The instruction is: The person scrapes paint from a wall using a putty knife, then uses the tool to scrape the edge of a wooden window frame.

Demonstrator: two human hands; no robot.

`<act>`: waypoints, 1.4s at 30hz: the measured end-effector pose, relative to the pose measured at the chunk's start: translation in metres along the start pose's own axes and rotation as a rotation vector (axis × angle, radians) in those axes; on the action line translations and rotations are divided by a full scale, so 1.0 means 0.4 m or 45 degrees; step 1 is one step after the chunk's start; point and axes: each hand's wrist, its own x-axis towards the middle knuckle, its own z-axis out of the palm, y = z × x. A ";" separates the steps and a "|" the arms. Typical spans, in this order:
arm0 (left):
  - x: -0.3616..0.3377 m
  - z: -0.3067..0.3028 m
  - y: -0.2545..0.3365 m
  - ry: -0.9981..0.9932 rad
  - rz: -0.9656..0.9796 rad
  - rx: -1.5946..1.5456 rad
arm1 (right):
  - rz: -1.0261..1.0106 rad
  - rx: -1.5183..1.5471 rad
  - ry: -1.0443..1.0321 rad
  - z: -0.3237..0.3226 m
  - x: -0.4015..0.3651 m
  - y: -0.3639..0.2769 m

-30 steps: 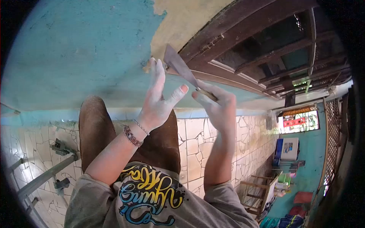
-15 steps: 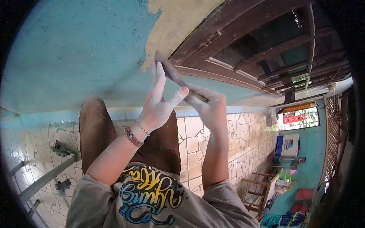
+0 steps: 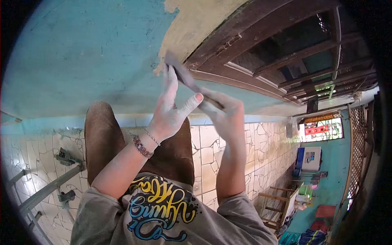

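A flat grey tool (image 3: 179, 70) with a long blade meets the wall (image 3: 102, 53), where blue paint borders a bare beige patch (image 3: 190, 28). My right hand (image 3: 223, 109), dusty with white powder, is wrapped round the tool's handle end. My left hand (image 3: 170, 108), also dusty and wearing bracelets at the wrist, has its fingers stretched up against the blade and its thumb spread toward the right hand. Its palm looks free of any object. Part of the handle is hidden by my right fingers.
A dark wooden window frame (image 3: 232, 45) borders the beige patch. Metal ladder-like bars (image 3: 53, 190) stand at lower left over the tiled floor (image 3: 210, 157). A wooden chair (image 3: 277, 204) and a white box (image 3: 311, 158) are at the right.
The view has shifted slightly, so the wall and window frame sit a little further right. Both hands keep nearly the same pose on the tool.
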 end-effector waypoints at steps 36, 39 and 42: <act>-0.025 0.017 -0.047 -0.007 -0.091 0.011 | 0.099 0.032 -0.021 0.058 0.007 0.127; -0.026 0.018 -0.045 -0.043 -0.090 0.043 | 0.089 0.018 0.039 0.049 -0.017 0.121; -0.010 0.011 -0.048 0.030 -0.010 0.038 | 0.109 0.043 0.042 0.052 -0.013 0.119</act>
